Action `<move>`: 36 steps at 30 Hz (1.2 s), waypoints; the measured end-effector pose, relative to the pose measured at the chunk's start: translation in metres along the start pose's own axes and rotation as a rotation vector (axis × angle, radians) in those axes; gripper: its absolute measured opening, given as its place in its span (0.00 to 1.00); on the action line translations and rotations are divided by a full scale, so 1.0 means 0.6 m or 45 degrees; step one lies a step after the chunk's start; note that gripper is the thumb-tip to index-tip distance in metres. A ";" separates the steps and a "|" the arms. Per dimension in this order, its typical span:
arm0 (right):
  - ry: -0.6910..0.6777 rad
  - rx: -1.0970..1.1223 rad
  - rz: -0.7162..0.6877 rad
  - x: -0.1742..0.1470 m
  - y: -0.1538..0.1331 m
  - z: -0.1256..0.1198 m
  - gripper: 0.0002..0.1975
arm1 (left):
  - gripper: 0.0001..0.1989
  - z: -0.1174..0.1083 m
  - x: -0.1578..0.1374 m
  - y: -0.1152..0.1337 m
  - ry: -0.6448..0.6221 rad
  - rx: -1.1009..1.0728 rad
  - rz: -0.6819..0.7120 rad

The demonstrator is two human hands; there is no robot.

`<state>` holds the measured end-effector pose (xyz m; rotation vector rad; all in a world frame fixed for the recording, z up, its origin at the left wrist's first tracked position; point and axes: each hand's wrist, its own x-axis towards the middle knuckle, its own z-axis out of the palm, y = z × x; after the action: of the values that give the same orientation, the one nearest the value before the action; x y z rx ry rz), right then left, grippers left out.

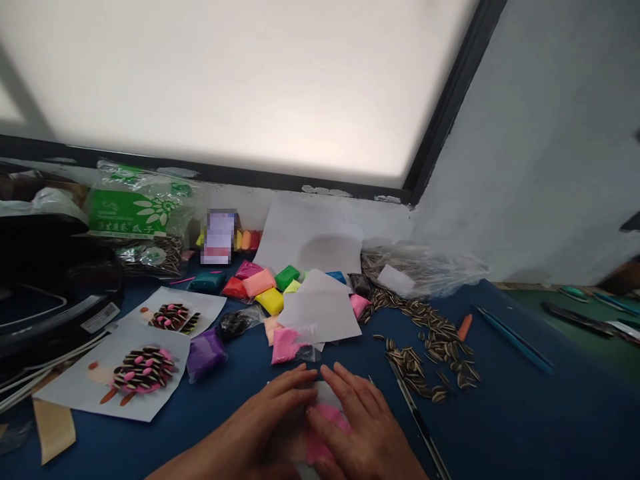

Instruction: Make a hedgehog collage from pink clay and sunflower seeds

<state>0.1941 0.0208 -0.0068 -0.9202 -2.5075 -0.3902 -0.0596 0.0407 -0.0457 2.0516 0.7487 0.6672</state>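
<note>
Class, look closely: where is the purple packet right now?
In the head view, the purple packet lies left of centre, just right of the nearer sheet with its seed-covered figure, and below and left of the crumpled black packet.

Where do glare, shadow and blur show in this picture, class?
In the head view, the window glares almost pure white; in the head view, a soft shadow darkens the white sheet below it; in the head view, an upright rectangle is pixelated, and the left hand looks slightly soft.
</note>
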 end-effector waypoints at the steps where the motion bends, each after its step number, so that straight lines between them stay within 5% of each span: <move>1: -0.030 -0.013 0.006 0.000 0.001 -0.001 0.19 | 0.40 -0.001 -0.001 0.002 0.000 0.002 -0.013; 12: -0.107 -0.042 0.123 -0.018 0.020 -0.032 0.19 | 0.45 -0.008 -0.007 0.010 -0.033 0.015 -0.104; 22: -0.148 -0.243 -0.059 -0.047 0.025 -0.013 0.36 | 0.39 -0.026 0.003 0.080 -0.108 0.166 -0.075; 29: -0.144 -0.263 -0.136 -0.043 0.022 -0.019 0.37 | 0.45 -0.025 -0.001 0.071 -0.103 0.173 -0.092; 36: -0.131 -0.287 -0.217 -0.035 0.022 -0.028 0.38 | 0.37 -0.026 -0.002 0.080 -0.111 0.155 -0.132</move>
<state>0.2223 0.0123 -0.0010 -0.8285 -2.6859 -0.7095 -0.0581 0.0253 0.0022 2.1213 0.8569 0.4812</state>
